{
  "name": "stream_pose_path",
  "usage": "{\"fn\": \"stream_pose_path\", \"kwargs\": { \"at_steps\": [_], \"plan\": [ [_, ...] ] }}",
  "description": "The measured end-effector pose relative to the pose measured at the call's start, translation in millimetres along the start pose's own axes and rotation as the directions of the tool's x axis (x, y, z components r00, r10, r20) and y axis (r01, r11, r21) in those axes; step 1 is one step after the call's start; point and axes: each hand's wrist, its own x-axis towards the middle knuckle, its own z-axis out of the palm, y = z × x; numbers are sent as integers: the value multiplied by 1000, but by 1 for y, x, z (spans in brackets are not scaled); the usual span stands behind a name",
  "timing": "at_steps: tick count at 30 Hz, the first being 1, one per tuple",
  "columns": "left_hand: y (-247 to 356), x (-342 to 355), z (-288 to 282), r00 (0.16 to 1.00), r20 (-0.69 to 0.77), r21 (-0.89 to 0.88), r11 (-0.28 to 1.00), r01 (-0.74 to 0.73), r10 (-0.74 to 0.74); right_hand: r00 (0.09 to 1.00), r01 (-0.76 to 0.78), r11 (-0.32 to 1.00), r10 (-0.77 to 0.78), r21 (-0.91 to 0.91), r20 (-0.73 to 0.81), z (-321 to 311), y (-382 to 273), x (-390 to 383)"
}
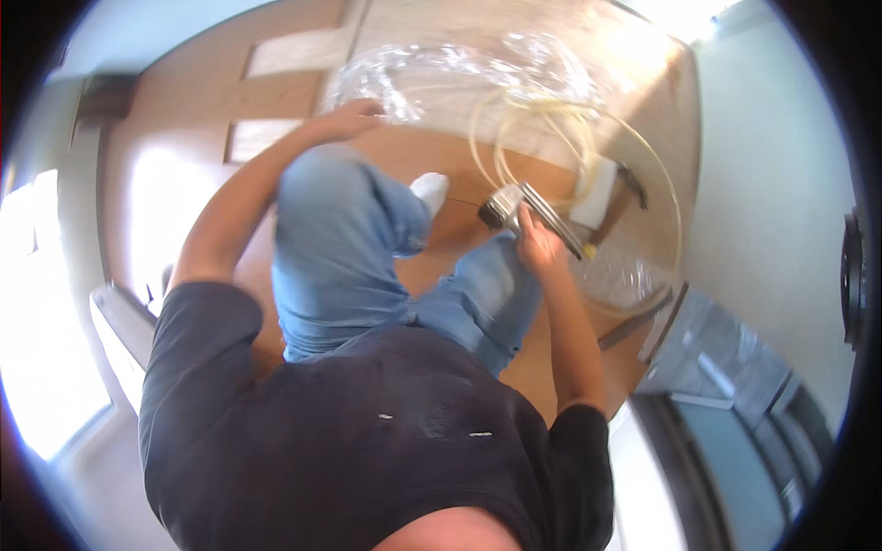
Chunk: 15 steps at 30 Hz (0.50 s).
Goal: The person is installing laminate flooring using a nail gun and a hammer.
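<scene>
My right hand (540,246) is closed around a silver-and-black air nail gun (505,204), held beside my right knee. A pale yellow air hose (581,138) lies in loose loops just beyond the tool. Past my bent left knee my left hand (354,118) reaches out, fingers stretched and somewhat blurred, with nothing visible in it. Close to its fingertips lies crumpled clear plastic wrap (395,92), spread across a brown wooden panel (423,142). Whether the left fingers touch the panel or the wrap, I cannot tell.
A white block-like thing (595,193) and what looks like a hammer (632,186) lie right of the nail gun. More clear plastic (625,278) is nearby. Wooden panels with pale rectangular openings (292,53) stretch far left. Grey wrapped pieces (721,344) stand at the right.
</scene>
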Motion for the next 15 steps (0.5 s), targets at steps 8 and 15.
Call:
{"fn": "stream_pose_path", "kwargs": {
  "at_steps": [8, 15],
  "plan": [
    [57, 169, 155, 984, 91, -350, 920, 175, -152, 984, -3, 996, 18, -88, 178, -13, 1, 15],
    [102, 313, 162, 988, 14, -703, 704, -100, 155, 978, 84, 975, -42, -204, 204, -54, 55, 83]
  ]
}}
